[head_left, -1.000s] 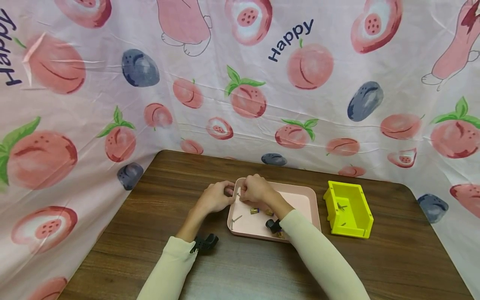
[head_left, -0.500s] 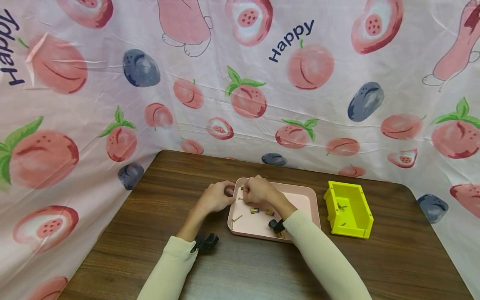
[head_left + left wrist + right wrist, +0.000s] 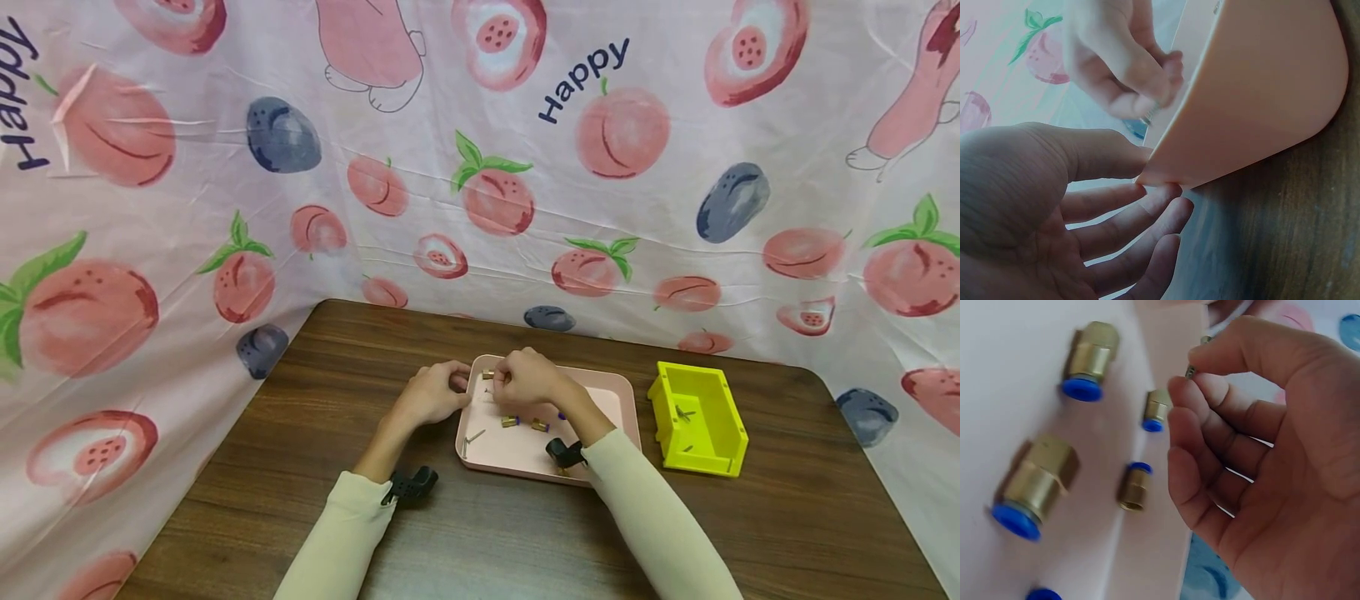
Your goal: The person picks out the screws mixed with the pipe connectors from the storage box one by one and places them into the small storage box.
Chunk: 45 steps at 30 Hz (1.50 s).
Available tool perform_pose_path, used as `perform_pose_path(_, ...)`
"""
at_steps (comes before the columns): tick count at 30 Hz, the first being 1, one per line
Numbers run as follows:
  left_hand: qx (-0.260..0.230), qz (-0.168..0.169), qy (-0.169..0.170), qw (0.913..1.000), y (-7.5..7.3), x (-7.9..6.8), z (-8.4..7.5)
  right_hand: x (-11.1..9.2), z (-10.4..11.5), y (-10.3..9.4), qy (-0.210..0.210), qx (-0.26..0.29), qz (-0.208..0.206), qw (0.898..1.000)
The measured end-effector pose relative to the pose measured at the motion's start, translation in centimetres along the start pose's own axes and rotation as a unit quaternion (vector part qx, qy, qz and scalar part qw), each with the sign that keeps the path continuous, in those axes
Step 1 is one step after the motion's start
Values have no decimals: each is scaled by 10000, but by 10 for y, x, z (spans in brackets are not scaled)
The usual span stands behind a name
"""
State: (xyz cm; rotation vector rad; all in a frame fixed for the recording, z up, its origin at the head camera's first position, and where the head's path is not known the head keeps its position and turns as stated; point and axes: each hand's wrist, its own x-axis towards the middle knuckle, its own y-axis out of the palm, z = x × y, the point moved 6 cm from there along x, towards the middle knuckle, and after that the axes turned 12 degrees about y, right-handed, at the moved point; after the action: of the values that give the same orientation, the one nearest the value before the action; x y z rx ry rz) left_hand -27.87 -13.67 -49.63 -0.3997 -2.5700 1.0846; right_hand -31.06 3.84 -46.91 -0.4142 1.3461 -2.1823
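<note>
The pink tray (image 3: 615, 404) lies on the wooden table, with brass fittings (image 3: 1038, 478) with blue ends spread over its floor. Thumb and fingertips of my left hand (image 3: 433, 395) pinch the tray's far-left rim, as the left wrist view shows. Over the tray's left part is my right hand (image 3: 527, 377), pinching a small metal screw (image 3: 1190, 370) between thumb and index finger; its other fingers are curled. Loose screws (image 3: 474, 436) lie near the tray's left front corner. Part of the tray floor is hidden under the right hand and forearm.
A yellow bin (image 3: 738, 408) stands right of the tray, a few small screws (image 3: 683, 413) inside. Behind the table (image 3: 480, 533) hangs a fruit-print cloth (image 3: 510, 275), which also runs along both sides. Black wrist cameras sit at both cuffs.
My right hand has drawn back a little to the right, uncovering a fitting at the tray's far-left corner. The left hand stays at the rim.
</note>
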Motion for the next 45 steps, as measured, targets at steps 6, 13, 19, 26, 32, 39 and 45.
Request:
perform_pose_path(6,193,-145,-85,9997,15,11,31,-32,20,-29,249,314,58,9992)
perform_pose_path(13,182,-40,-210,9996,25,18,48,-60,14,-41,418,525,-86,9977)
perform_pose_path(19,150,-20,-196,9997,26,18,48,-78,-2,-49,609,830,-226,9944)
perform_pose_path(26,117,4,-267,9996,27,19,51,-102,-19,-63,854,1091,-569,9887)
perform_pose_path(32,157,-57,-190,9997,22,15,40,-123,-33,-70,1029,1264,-901,9825)
perform_pose_path(39,40,34,-137,9999,3,0,1,-139,-48,-79,1291,1472,-1051,9750)
perform_pose_path(45,179,24,-224,9996,27,18,49,-150,-61,-87,1505,1713,-1079,9677)
